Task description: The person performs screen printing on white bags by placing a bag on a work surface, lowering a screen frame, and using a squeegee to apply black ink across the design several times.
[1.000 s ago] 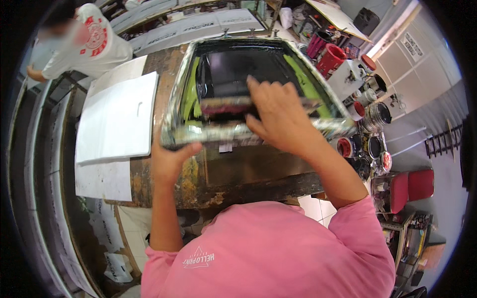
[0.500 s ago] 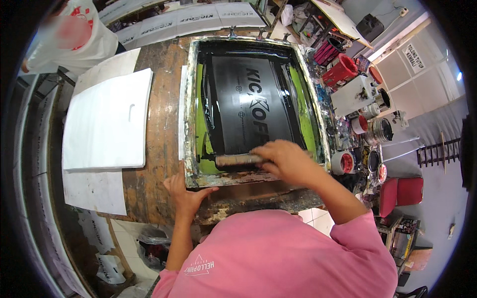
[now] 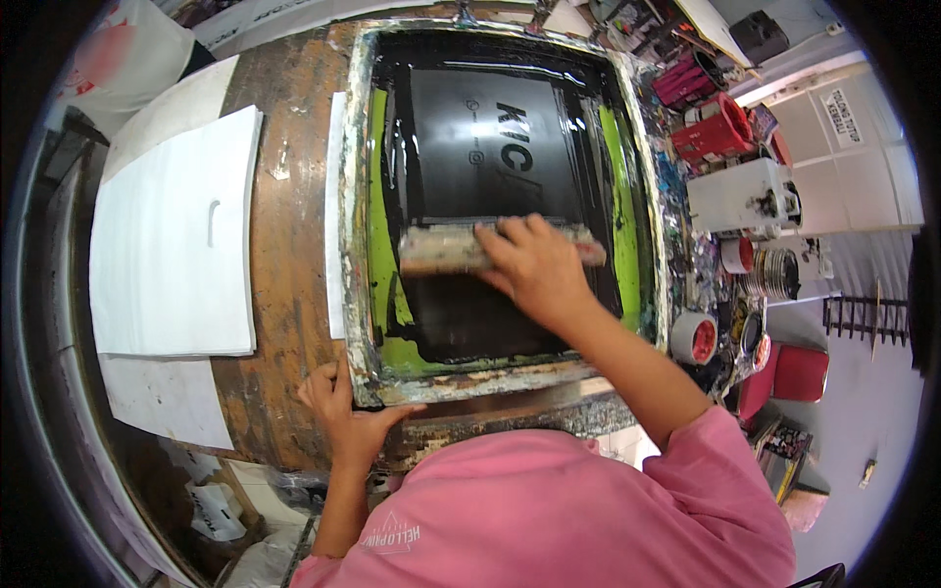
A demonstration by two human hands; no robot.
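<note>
Right grip (image 3: 534,267): is grasping pale bar-shaped squeegee (image 3: 441,249) | left grip (image 3: 368,397): is splaying, touching paint-crusted rectangular frame (image 3: 490,380) at seven o'clock

Inked screen (image 3: 490,191) and tubs (image 3: 708,140) show a print workshop.

Squeegee (image 3: 441,252) partly covered, co-worker (image 3: 147,54) cropped.
Its middle is hidden by the right hand (image 3: 537,267); the co-worker is partly blurred; the pink shirt (image 3: 578,510) is cut off by the lower edge.
</note>
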